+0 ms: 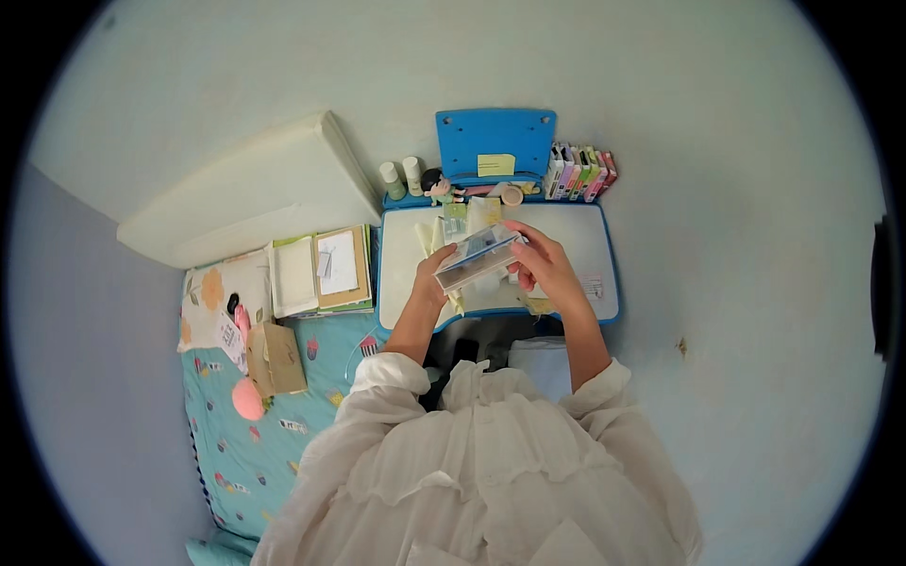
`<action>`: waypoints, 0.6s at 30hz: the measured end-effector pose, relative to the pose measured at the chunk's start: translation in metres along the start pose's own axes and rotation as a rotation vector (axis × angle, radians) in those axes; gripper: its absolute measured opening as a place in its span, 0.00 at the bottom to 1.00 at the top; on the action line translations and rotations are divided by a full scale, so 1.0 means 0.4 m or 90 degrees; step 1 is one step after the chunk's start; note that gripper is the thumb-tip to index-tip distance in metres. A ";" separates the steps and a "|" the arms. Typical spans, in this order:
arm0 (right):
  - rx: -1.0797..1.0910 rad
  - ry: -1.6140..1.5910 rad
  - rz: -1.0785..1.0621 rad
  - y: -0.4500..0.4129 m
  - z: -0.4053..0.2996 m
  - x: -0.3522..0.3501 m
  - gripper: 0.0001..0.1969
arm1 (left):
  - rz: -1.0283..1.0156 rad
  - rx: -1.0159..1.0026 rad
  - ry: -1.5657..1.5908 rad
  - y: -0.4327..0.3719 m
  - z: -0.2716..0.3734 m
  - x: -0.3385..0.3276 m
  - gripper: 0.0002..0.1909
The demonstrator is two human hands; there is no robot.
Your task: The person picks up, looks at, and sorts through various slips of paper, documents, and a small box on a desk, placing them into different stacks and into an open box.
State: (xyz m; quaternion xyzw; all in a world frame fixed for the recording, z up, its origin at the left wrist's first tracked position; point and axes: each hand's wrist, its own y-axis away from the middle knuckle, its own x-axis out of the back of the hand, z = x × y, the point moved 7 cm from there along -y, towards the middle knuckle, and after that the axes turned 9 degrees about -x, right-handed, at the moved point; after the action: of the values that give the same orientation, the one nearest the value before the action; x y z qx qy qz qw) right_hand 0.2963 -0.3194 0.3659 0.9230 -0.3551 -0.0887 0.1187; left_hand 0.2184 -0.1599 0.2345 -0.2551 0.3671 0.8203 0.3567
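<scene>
Above a blue-edged white desk (566, 226), both my hands hold a clear, shallow plastic case (478, 256) at a tilt. My left hand (432, 276) grips its left end, with the thumb on the upper face. The right end is between the fingers of my right hand (543, 262), some of them curled beneath it. Blue and pale parts show through the case; its exact contents cannot be told. Behind it on the desk lie a green printed packet (455, 218) and pale yellow papers (425, 237). Another printed slip (592, 286) lies right of my right hand.
At the desk's back stand a blue board (495, 138), two bottles (412, 175), a doll (437, 185) and several upright slim boxes (580, 173). To the left, a bed (318, 354) holds stacked books and papers (343, 265) and a cardboard box (283, 357).
</scene>
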 end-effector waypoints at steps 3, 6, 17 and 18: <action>-0.005 -0.003 0.005 0.012 -0.008 0.002 0.23 | 0.036 -0.029 -0.073 -0.009 0.005 0.012 0.14; -0.016 0.004 0.012 0.015 -0.010 -0.002 0.22 | 0.044 -0.068 -0.110 -0.024 0.010 0.025 0.15; 0.389 0.324 0.499 0.033 -0.044 -0.002 0.17 | 0.177 -0.116 0.022 -0.068 0.001 0.092 0.17; 0.406 0.397 0.505 0.032 -0.041 -0.015 0.16 | 0.176 -0.116 0.021 -0.064 0.007 0.091 0.17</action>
State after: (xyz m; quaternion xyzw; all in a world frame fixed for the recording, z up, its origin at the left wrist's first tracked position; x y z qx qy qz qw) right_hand 0.2878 -0.3221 0.3856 0.6924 -0.6304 0.3485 -0.0414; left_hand 0.2154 -0.1312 0.2007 -0.2470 0.3287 0.8871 0.2099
